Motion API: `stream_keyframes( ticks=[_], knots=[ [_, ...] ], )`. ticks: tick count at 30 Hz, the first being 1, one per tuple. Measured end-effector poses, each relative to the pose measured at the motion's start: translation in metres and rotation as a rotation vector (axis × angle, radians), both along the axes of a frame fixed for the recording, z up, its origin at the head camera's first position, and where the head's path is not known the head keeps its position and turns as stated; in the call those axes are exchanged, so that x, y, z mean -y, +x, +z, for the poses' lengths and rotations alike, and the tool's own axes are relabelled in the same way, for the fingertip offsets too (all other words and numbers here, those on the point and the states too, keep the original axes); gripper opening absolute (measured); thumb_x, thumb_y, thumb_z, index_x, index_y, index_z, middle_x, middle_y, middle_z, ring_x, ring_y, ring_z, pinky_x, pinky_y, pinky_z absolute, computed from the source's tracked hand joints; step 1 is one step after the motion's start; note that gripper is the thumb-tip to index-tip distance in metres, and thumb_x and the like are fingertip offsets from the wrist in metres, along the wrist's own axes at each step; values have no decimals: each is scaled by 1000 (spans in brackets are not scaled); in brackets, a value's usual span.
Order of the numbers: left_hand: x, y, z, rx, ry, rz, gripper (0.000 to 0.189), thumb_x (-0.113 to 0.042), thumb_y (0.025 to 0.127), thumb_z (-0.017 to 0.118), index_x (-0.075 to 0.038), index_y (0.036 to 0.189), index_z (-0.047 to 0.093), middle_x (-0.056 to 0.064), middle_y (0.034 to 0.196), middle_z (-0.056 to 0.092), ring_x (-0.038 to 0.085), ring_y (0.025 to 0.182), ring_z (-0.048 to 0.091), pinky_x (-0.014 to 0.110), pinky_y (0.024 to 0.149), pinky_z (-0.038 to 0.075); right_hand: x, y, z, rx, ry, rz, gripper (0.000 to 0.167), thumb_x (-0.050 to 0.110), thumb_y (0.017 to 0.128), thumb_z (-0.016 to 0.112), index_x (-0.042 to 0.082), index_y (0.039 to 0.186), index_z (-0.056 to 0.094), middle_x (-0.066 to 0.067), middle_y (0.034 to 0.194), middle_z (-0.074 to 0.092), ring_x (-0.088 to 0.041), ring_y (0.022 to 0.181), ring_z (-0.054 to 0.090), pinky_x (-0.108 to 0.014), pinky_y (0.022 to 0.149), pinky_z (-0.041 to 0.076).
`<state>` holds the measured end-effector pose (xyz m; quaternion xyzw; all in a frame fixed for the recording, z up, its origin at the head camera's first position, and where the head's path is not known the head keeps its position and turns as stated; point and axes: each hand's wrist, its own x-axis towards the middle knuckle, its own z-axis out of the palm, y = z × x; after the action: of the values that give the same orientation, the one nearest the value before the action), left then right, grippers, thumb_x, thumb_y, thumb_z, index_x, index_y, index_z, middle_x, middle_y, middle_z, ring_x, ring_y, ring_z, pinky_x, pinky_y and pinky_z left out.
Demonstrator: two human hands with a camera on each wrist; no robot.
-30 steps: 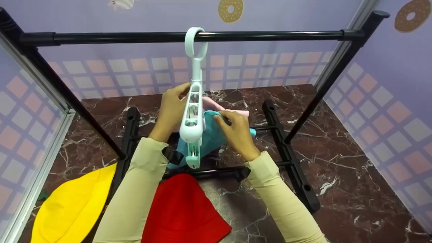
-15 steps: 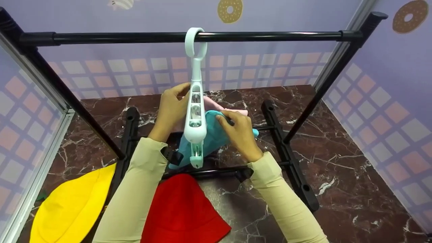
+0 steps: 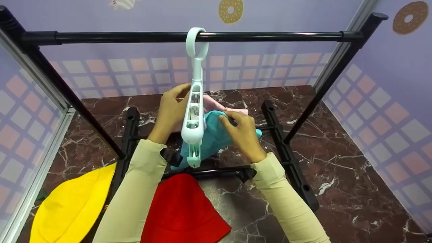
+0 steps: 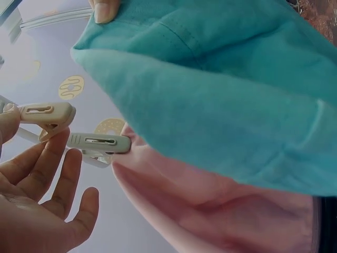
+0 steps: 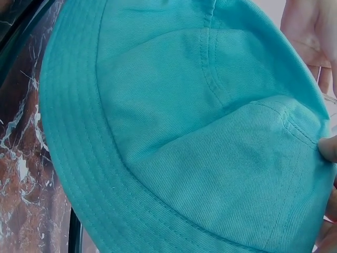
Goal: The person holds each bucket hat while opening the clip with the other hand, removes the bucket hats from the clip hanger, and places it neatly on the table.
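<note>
A pale mint hanger (image 3: 192, 135) hangs by its ring from a black rail. My left hand (image 3: 171, 109) is at its left side; in the left wrist view, the thumb and a finger pinch a cream clip (image 4: 50, 112), with the other fingers spread. My right hand (image 3: 242, 130) pinches the crown edge of a teal bucket hat (image 5: 174, 105) to the right of the hanger. The teal hat's edge (image 4: 158, 89) is near the clip but apart from it. Behind it, another clip (image 4: 102, 142) grips a pink hat (image 4: 184, 190).
The black rail (image 3: 270, 36) crosses above both hands, with slanted posts at each side. A red hat (image 3: 182, 212) and a yellow hat (image 3: 72, 206) lie at the front. Black base bars (image 3: 290, 158) stand on the marbled floor (image 3: 354, 175); patterned walls surround it.
My right hand and the teal hat have shifted slightly to the right. The hanger has swayed a little. My left hand stays nearly in place.
</note>
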<state>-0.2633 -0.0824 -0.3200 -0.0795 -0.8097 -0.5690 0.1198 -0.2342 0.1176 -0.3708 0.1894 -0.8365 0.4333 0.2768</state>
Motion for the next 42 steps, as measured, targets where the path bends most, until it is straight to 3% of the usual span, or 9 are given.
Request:
stream_keyframes(
  ticks=[4, 10, 14, 24, 33, 42],
  knots=[
    [1, 4, 0, -8, 14, -5, 40, -27, 94, 58, -5, 128, 62, 16, 116, 68, 27, 107, 63, 35, 96, 49, -1, 1, 1, 2, 3, -3, 14, 15, 88, 69, 2, 91, 75, -11, 92, 74, -23, 90, 70, -34, 81, 54],
    [6, -4, -14, -34, -39, 6, 40, -31, 95, 58, -8, 127, 63, 13, 117, 68, 22, 108, 61, 33, 96, 49, -3, 2, 1, 16, 11, -11, 16, 16, 88, 69, 3, 92, 75, -12, 92, 74, -24, 90, 70, -35, 82, 54],
    [8, 4, -10, -30, -63, 17, 37, -27, 96, 58, -6, 126, 63, 13, 117, 68, 23, 107, 62, 33, 95, 50, -6, 2, 1, 17, 6, -9, 14, 16, 88, 69, 3, 91, 75, -11, 92, 74, -23, 89, 70, -34, 81, 54],
    [16, 5, -22, -54, -50, -13, 36, -27, 97, 57, -4, 125, 63, 14, 118, 68, 24, 106, 64, 36, 95, 50, -14, 3, 2, 38, -7, -4, 15, 17, 89, 68, 5, 94, 76, -9, 95, 75, -21, 92, 70, -32, 82, 53],
    [19, 10, -28, -74, -12, -20, 32, -26, 97, 58, -8, 122, 66, 11, 115, 69, 21, 101, 65, 34, 92, 51, -23, 4, 4, 14, -23, 37, 20, 14, 90, 68, 2, 105, 74, -12, 106, 73, -24, 102, 68, -29, 91, 51],
    [20, 18, -29, -48, -14, -2, 32, -21, 98, 56, -4, 123, 64, 14, 106, 71, 22, 99, 65, 34, 90, 52, -37, 8, 8, -3, 27, -9, 19, 16, 89, 69, 2, 100, 75, -13, 96, 74, -26, 91, 70, -36, 81, 54]
  ],
)
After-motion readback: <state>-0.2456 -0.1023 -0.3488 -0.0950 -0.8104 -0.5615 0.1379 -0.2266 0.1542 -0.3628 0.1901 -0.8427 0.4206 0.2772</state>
